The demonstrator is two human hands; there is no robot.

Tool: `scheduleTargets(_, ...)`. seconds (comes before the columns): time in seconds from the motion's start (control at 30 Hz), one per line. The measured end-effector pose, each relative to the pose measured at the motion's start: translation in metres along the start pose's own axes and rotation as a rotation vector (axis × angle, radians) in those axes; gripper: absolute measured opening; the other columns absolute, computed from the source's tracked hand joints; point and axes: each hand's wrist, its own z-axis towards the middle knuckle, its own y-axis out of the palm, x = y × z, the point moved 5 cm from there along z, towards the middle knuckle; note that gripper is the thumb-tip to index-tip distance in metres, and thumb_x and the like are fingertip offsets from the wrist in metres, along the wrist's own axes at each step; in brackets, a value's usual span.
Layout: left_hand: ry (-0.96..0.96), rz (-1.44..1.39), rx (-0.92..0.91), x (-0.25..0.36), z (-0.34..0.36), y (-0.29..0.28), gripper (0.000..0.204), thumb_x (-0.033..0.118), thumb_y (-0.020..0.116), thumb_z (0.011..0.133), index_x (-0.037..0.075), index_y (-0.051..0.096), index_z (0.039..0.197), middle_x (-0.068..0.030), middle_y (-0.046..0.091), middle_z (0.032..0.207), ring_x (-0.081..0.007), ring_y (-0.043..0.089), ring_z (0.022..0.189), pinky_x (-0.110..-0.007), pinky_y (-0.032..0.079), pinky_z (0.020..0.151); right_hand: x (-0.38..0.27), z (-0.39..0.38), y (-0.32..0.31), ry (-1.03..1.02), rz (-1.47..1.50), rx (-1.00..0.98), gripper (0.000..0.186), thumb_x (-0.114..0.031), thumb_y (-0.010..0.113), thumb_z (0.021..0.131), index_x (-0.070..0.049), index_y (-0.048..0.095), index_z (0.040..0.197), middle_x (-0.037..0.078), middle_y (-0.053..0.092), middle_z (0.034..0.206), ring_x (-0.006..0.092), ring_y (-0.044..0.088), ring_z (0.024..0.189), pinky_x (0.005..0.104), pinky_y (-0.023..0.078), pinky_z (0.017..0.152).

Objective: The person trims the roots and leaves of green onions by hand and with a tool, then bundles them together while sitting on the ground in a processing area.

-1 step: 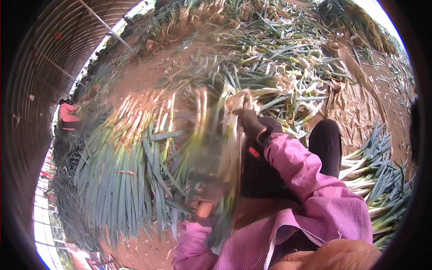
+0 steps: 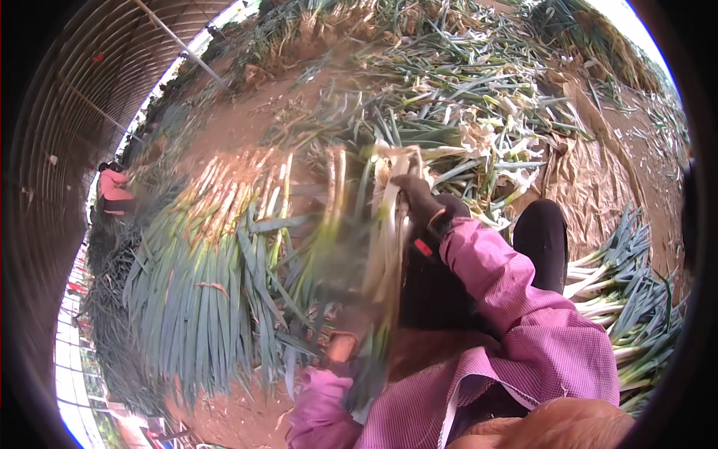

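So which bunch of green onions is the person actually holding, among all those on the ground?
Start at the big sorted pile of green onions lying flat on the dirt at the left. Just right of it, above the pink sleeve, a bunch is lifted in the dark-gloved right hand. Unlike its neighbours it is off the ground, blurred by motion, in that hand's grip near its pale stalks.

No packages, labels, signs or screens were to be seen in the head view.
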Motion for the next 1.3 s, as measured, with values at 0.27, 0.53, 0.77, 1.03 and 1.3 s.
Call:
scheduleTargets(0.27,-0.007,0.084,-0.108,0.045,-0.014,-0.032,0.043,0.037,0.053,0.079,0.007,0.057,0.109,-0.0205,0.06,0.098,-0.0379,0.058,0.09,-0.045,0.046,0.076,0.098,-0.108,0.009,0.181,-0.26,-0.04,0.011,-0.014,0.056,0.082,-0.005,0.056,0.076,-0.001,0.048,0.059,0.0108,0.048,0.048,0.0253,0.038,0.041)
scheduleTargets(0.53,0.214,0.081,0.337,0.074,-0.042,-0.07,0.02,0.017,0.05,0.078,0.002,0.059,0.089,-0.0212,0.061,0.08,-0.0374,0.059,0.072,-0.043,0.046,0.065,0.133,-0.165,0.064,-0.115,-0.627,-0.395,0.011,-0.013,0.053,0.081,-0.009,0.061,0.087,0.005,0.058,0.073,0.0209,0.059,0.065,0.0331,0.045,0.057)
scheduleTargets(0.77,-0.039,0.17,-0.099,0.04,-0.036,-0.126,0.025,0.02,0.05,0.079,0.004,0.057,0.096,-0.0204,0.06,0.083,-0.0375,0.06,0.076,-0.043,0.049,0.066,0.134,-0.132,0.097,-0.7,-1.068,-0.611,0.022,-0.01,0.054,0.077,-0.015,0.065,0.096,0.012,0.061,0.077,0.0263,0.062,0.072,0.0366,0.048,0.068)
scheduleTargets(1.03,-0.44,0.175,0.141,-0.06,0.046,-0.142,0.02,0.024,0.051,0.08,0.008,0.06,0.087,-0.0186,0.062,0.09,-0.0391,0.059,0.081,-0.046,0.047,0.071,0.216,-0.097,0.072,-0.356,-0.809,-0.697,0.034,-0.015,0.06,0.077,-0.009,0.059,0.11,0.014,0.062,0.079,0.0284,0.061,0.068,0.0365,0.048,0.066)
scheduleTargets(1.3,-0.551,0.201,0.219,-0.116,0.08,-0.131,0.031,0.027,0.054,0.077,0.012,0.06,0.104,-0.0185,0.059,0.104,-0.037,0.055,0.098,-0.043,0.044,0.082,0.169,-0.12,0.085,0.169,-0.676,-0.7,0.041,-0.024,0.061,0.076,-0.004,0.057,0.112,0.019,0.059,0.094,0.0244,0.059,0.082,0.0367,0.046,0.075)
